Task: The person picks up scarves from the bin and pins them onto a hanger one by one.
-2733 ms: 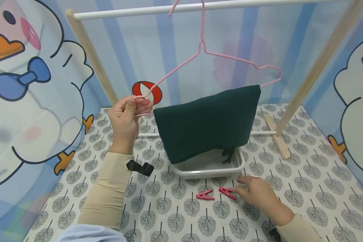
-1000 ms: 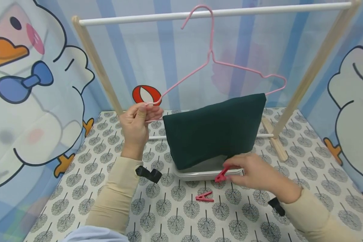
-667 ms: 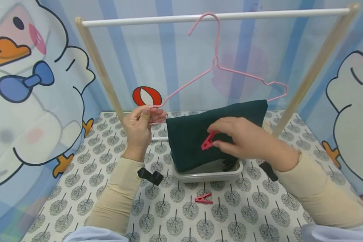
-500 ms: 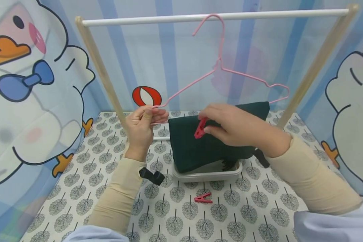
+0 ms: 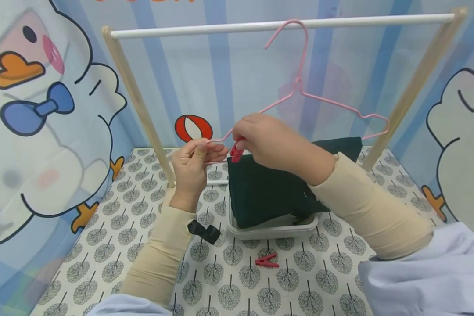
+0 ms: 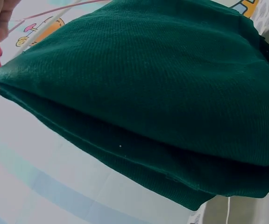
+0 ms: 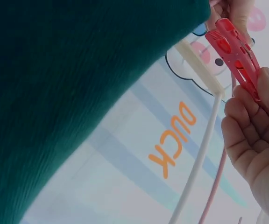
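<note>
My left hand (image 5: 189,169) pinches the left end of a pink hanger (image 5: 302,57). Over the hanger's lower bar hangs a folded dark green scarf (image 5: 260,195), ribbed in the left wrist view, with dark fringe low at its right. My right hand (image 5: 268,142) pinches a red clothespin (image 5: 236,153) just above the scarf's top left corner, close beside the left fingers. In the right wrist view the clothespin (image 7: 235,56) has its handle ends squeezed between thumb and fingers. A second red clothespin (image 5: 267,260) lies on the tabletop.
Under the scarf stands a white plastic tub (image 5: 274,232) on the tree-patterned tablecloth (image 5: 229,289). Behind the hanger is a rack with a white top rail (image 5: 205,29) and wooden posts. Cartoon-printed walls (image 5: 174,70) enclose the back and sides.
My right hand has picked up one clothespin from the table and carried it up and left across the scarf to its top corner. The hanger and left hand have shifted slightly right.
</note>
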`<control>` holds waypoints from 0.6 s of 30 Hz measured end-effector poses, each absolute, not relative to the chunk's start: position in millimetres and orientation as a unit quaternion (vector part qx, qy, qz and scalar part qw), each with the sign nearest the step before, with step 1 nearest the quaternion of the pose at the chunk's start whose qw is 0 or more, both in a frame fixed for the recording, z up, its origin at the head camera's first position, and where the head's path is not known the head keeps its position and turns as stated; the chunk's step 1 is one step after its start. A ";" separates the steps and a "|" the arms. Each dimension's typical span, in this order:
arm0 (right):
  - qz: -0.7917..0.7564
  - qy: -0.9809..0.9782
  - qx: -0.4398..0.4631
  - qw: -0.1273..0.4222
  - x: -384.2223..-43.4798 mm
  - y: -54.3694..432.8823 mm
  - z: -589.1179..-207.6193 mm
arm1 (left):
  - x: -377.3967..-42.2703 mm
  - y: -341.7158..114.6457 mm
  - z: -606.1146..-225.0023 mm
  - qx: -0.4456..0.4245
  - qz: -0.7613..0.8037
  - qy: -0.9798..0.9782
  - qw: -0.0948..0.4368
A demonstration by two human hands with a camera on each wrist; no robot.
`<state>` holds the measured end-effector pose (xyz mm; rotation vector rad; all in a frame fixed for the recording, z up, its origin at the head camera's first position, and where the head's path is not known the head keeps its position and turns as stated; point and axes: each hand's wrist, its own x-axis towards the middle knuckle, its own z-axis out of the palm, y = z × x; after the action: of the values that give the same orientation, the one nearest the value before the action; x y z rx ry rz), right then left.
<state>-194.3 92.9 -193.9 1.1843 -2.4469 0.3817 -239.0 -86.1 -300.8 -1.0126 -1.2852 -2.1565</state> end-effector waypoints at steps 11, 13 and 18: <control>0.124 -0.876 0.424 0.191 -199.0 84.0 -197.5 | -238.8 -80.6 -298.7 -0.359 -0.789 -0.454 0.207; 0.125 -0.877 0.424 0.188 -198.9 83.3 -197.9 | -237.9 -79.9 -298.6 -0.358 -0.793 -0.448 0.204; 0.131 -0.877 0.424 0.184 -199.0 81.8 -198.7 | -235.5 -78.2 -296.1 -0.354 -0.800 -0.440 0.205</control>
<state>-199.0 81.8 -198.7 1.1943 -2.4737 0.3689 -235.5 -78.2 -296.1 -0.9868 -1.2253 -2.2286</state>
